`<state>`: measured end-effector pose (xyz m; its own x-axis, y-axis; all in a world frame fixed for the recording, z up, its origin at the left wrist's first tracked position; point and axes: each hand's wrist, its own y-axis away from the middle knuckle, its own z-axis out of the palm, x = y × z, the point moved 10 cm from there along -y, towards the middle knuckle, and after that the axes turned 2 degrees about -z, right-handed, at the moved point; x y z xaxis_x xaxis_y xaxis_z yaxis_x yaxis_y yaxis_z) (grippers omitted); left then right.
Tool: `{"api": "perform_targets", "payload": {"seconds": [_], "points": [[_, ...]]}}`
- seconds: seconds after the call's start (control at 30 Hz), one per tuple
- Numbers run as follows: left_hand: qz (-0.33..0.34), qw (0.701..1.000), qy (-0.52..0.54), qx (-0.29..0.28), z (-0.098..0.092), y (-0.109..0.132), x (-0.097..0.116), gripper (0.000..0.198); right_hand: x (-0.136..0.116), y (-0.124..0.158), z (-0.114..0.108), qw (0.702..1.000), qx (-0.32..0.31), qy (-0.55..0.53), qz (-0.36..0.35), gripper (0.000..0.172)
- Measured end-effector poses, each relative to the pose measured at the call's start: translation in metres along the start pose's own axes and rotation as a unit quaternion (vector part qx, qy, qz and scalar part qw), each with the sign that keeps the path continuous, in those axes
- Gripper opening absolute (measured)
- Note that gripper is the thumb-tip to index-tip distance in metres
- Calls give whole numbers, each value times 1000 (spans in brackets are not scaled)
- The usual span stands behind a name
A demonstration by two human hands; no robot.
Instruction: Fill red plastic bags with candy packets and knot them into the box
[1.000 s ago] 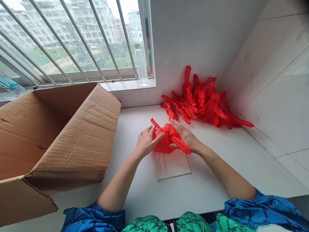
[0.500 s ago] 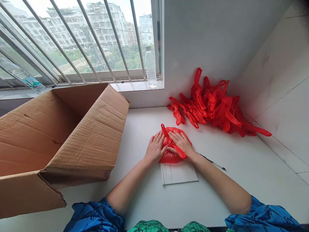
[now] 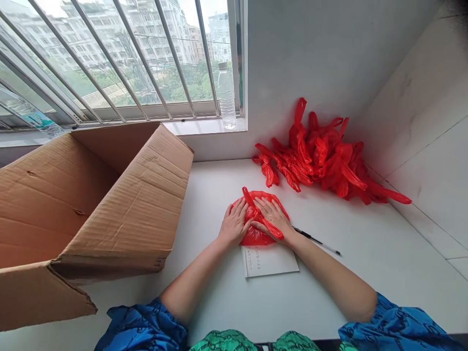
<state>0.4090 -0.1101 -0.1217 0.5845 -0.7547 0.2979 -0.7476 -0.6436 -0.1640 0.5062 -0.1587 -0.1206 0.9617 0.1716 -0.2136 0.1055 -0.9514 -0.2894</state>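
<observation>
A red plastic bag (image 3: 256,239), its handles knotted on top, lies flattened in the middle of the white table. My left hand (image 3: 234,222) rests on its left side with the fingers stretched out. On its right side lies my right hand (image 3: 275,218), flat with the fingers spread; the knot and a twisted handle stick up between both hands. Under the bag is a white notebook (image 3: 274,263) with handwritten marks down its left part. A black pen (image 3: 316,240) lies by my right wrist. What the bag contains is hidden.
A large open cardboard box (image 3: 127,200) stands on the left. A heap of red plastic bags (image 3: 321,156) lies at the back right against the wall. One clear bottle (image 3: 227,97) stands on the sill of the barred window, and another bottle (image 3: 40,119) is tilted at far left.
The view has shifted slightly. Both hands stay on the red plastic bag with hardly any movement.
</observation>
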Motion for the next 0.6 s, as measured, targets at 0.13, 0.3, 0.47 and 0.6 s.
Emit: {"api": "perform_targets", "payload": {"seconds": [0.13, 0.3, 0.47, 0.6], "points": [[9, 994, 106, 37, -17, 1, -1, 41, 2, -1, -12, 998, 34, -56, -13, 66], [-3, 935, 340, 98, -69, 11, 0, 27, -4, 0, -78, 976, 144, -156, -42, 31], [30, 904, 423, -52, -104, 31, 53, 48, -34, 4, -137, 954, 166, -246, -51, 31], [26, 935, 344, -82, -130, 49, 84, 65, -74, 11, -166, 927, 154, -321, -116, 42]]}}
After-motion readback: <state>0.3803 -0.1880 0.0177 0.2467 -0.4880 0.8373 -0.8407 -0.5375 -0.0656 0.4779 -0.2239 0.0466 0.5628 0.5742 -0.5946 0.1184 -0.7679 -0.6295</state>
